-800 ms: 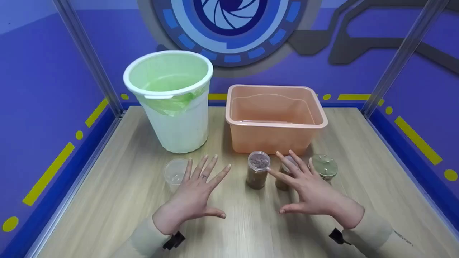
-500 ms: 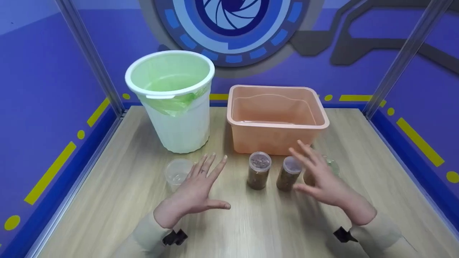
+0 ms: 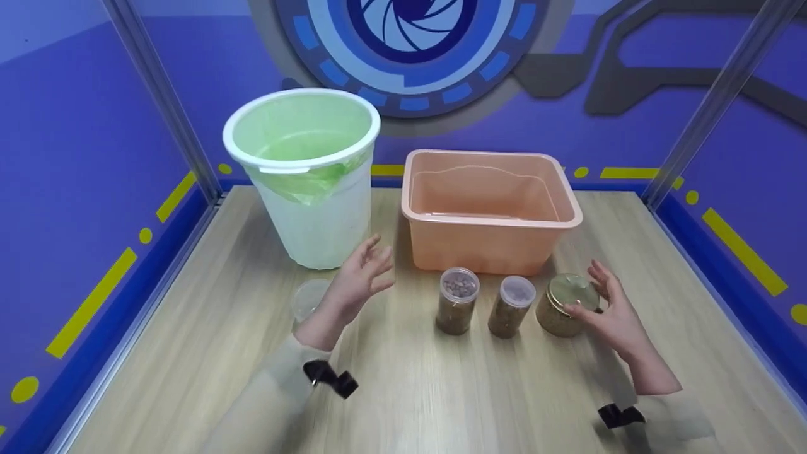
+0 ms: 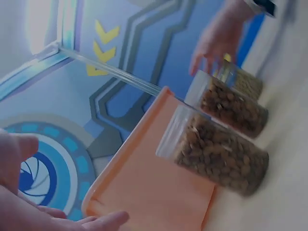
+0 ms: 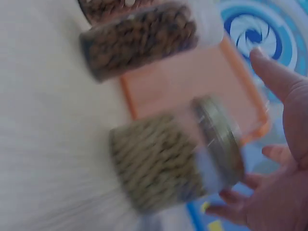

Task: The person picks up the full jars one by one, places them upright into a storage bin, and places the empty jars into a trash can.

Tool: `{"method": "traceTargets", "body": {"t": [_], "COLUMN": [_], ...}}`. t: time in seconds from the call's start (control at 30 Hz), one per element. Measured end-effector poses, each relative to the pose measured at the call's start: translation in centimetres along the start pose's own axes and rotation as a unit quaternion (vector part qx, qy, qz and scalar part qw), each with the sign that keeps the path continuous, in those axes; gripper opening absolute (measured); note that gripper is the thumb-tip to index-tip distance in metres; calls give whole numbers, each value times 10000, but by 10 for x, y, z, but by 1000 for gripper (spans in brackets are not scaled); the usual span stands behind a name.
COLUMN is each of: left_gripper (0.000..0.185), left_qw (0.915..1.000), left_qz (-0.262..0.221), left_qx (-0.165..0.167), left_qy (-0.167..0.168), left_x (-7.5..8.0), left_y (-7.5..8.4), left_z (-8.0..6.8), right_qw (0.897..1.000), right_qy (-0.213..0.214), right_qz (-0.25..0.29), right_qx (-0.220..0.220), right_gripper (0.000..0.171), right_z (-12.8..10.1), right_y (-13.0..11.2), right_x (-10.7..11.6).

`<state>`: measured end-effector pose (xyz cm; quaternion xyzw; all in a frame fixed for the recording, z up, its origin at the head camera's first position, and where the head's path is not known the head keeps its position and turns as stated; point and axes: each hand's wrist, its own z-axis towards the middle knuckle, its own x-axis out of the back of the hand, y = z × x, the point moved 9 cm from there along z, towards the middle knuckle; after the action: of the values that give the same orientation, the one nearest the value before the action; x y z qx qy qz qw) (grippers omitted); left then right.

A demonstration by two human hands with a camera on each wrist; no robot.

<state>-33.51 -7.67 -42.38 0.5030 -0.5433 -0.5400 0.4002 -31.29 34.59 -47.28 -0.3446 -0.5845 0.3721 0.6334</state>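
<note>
My right hand (image 3: 586,289) is cupped beside a wide jar with a metallic lid (image 3: 558,312), on its right. The thumb touches the lid's edge, and the fingers are spread behind it. In the right wrist view the hand (image 5: 252,134) reaches round the lid end of that jar (image 5: 168,159), blurred. My left hand (image 3: 378,265) is raised with loose fingers and holds nothing. It hovers between a white bin (image 3: 315,227) and an empty clear cup (image 3: 307,299). Two slim jars of brown pellets (image 3: 457,299) (image 3: 510,306) stand left of the wide jar.
An orange tub (image 3: 492,221) stands empty behind the jars. The bin has a green liner. Blue walls and metal posts enclose the wooden tabletop (image 3: 441,391). In the left wrist view the jars (image 4: 221,156) lie before the tub (image 4: 144,183).
My right hand has moved right, from over the slim jars to the wide jar. My left hand has lifted off the table and moved toward the bin.
</note>
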Motion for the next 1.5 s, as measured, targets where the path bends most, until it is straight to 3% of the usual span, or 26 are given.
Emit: {"method": "traceTargets", "body": {"t": [0.07,0.2,0.4,0.53,0.67,0.93,1.33,1.5], "left_gripper": [66,64,64,52,39,42,40,39], "left_qw": [9977,9878,9717,9601,9581,9731,9676,9664], "left_qz": [-652,-1450,-2065,-2445,-2441,-1765,-2123,-2172], "left_qx": [51,256,634,783,951,1072,806,794], "left_qy": [149,511,961,1112,1155,1019,1103,1119], "left_x": [-1,0,-3,-6,-8,-9,-8,-8], "left_y": [2,6,9,10,8,1,-3,-4], "left_z": [13,41,76,94,108,118,121,121], "right_qw": [9998,9998,9998,9997,9996,9996,9990,9987], "right_qy": [40,134,172,228,249,165,288,328], "right_qz": [190,143,-10,-60,-51,73,-91,-124], "right_qx": [69,-40,-140,-120,-109,-217,-325,-381], "right_gripper": [108,106,100,97,96,102,93,100], "right_z": [-1,-2,-2,-2,-2,-1,2,2], "right_y": [9,24,29,29,30,32,28,4], "right_x": [-2,-5,-7,-7,-7,-8,-5,7]}}
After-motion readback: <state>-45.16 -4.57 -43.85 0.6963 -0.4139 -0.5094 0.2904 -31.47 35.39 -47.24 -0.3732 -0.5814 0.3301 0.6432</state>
